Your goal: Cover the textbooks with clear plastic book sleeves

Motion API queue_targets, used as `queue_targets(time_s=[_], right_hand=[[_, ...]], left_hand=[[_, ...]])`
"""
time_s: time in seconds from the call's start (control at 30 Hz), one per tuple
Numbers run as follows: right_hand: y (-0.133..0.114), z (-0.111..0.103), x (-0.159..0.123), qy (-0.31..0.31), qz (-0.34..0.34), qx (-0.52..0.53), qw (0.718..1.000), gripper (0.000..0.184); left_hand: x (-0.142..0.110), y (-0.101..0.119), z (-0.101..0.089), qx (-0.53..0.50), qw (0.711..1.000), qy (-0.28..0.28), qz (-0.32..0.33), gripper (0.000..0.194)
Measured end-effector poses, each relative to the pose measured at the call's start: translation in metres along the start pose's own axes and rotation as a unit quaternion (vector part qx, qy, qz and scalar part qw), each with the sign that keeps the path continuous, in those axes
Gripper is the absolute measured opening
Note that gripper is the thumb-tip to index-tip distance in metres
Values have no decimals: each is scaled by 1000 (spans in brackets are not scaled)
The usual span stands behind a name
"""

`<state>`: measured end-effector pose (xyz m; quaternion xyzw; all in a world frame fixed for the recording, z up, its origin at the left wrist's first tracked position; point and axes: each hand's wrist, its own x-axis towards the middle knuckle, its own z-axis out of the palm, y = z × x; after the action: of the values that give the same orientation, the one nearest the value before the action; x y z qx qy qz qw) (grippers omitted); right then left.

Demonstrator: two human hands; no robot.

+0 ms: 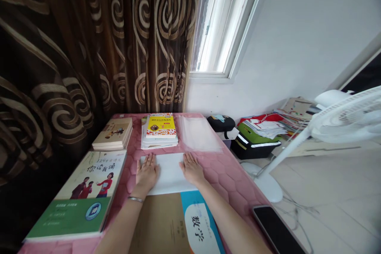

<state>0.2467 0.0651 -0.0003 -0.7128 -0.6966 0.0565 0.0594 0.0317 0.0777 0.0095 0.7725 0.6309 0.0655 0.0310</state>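
My left hand (147,172) lies flat, fingers stretched out, on the left part of a white sheet (170,174) spread on the pink table (229,184). Flat on the sheet's right part rests my right hand (192,168), fingers also extended. The sheet partly covers a book with a brown and blue cover (175,224) nearer to me. Neither hand grips anything.
A green and white book (86,194) lies at the left, a stack of beige books (113,133) beyond it. A yellow book on a stack (160,127) and clear plastic sleeves (199,133) sit at the back. A phone (276,228) lies at the right edge. A white fan (342,121) stands on the floor.
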Motion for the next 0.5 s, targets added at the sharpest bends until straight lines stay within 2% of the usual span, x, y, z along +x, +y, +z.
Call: queue_targets(time_s=[0.13,0.2,0.27,0.33,0.43,0.5], right_hand=[[0,1,-1,4,-2,-11,1000,62],[-2,3,-1,8,-3,-16,1000,62],[-2,6,-1,13,-5,-18,1000,62],[-2,8,-1,20,-6,-22,1000,63],[1,10,0,29,-7,-27,999,62],[2,9,-1,28,-7,-27,999,61]], left_hand=[[-12,-26,-10,32,997,-2,-70,55],[-16,-26,-15,60,993,-7,-104,55],[-18,-14,-16,76,990,-18,-118,56],[-17,7,-14,70,993,-32,-90,59],[-11,41,-4,36,998,-57,16,59],[-6,53,2,13,997,-66,48,59]])
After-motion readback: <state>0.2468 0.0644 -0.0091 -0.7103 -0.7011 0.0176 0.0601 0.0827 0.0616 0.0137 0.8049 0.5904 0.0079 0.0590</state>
